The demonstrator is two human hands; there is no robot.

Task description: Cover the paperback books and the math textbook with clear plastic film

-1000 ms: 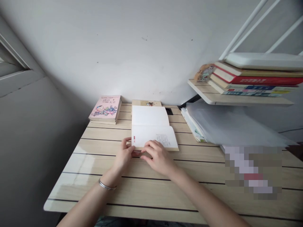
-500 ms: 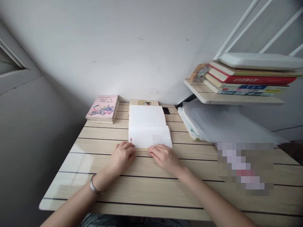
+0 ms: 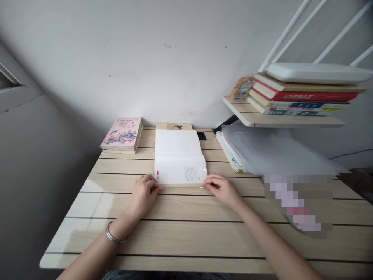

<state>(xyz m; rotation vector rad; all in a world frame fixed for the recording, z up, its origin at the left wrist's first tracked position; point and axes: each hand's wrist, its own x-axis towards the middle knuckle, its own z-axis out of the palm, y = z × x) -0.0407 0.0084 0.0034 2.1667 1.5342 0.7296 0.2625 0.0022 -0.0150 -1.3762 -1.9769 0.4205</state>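
An open book [image 3: 179,157] lies on the slatted wooden desk, its far page blank white and its near page carrying a small block of print. My left hand [image 3: 145,194] is closed at the near left corner, a silver bangle on its wrist, fingers curled and thumb at the book's edge. At the near right corner, the fingers and thumb of my right hand [image 3: 220,188] pinch the book's edge. Just beyond the open book, another book with a tan cover [image 3: 175,126] is partly covered by it.
Pink-covered books [image 3: 122,134] are stacked at the back left. On the right, a raised shelf [image 3: 241,114] bears several books [image 3: 303,95] and a white case [image 3: 317,74]. Papers in a clear sleeve [image 3: 268,151] lie beneath it. A blurred-out object [image 3: 297,206] lies at the right.
My right hand has moved right along the near edge of the book to its corner. The left hand stays by the left corner. The whole view has shifted slightly.
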